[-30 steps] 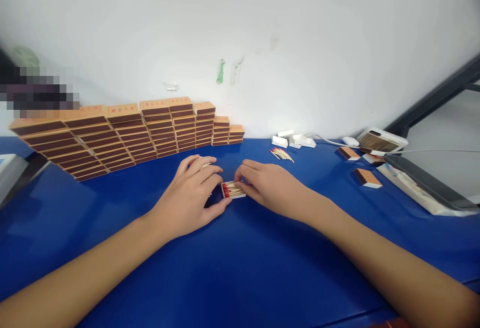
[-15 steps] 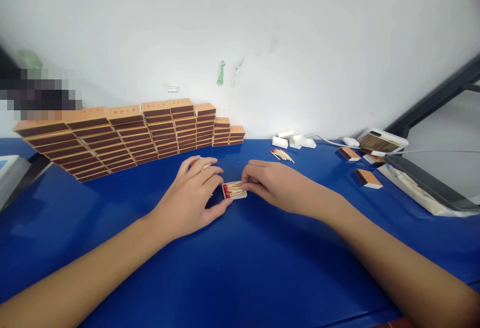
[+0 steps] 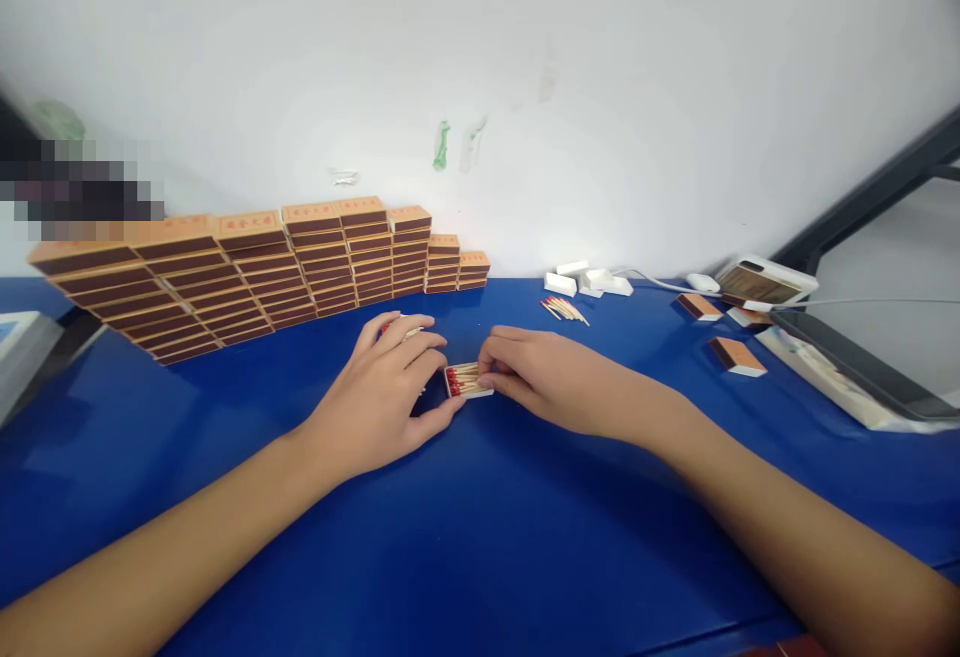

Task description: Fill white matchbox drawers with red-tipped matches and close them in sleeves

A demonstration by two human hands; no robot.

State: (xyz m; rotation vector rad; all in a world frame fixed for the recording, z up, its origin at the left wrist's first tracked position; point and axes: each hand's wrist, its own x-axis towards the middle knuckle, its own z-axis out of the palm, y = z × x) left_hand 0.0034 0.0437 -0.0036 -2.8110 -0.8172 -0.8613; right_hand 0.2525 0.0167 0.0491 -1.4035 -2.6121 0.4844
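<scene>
A small white matchbox tray (image 3: 480,394) filled with red-tipped matches (image 3: 463,378) lies on the blue table between my hands. My left hand (image 3: 382,387) curves over the table, its thumb and index finger at the tray's left end, steadying it. More matches (image 3: 409,332) show partly beneath its other fingers. The thumb and fingers of my right hand (image 3: 532,372) are pinched together on the matchsticks at the tray's right end. How many sticks they hold is hidden.
Stacked matchboxes (image 3: 315,267) form a stepped row along the wall. Loose matches (image 3: 565,311) lie near several white trays (image 3: 589,280). At the right are loose matchboxes (image 3: 739,357), a white device (image 3: 769,282) with a cable, and a dark phone-like slab (image 3: 862,367).
My right hand has shifted slightly left and down, its fingertips now further over the matches in the tray. My left hand stays where it was.
</scene>
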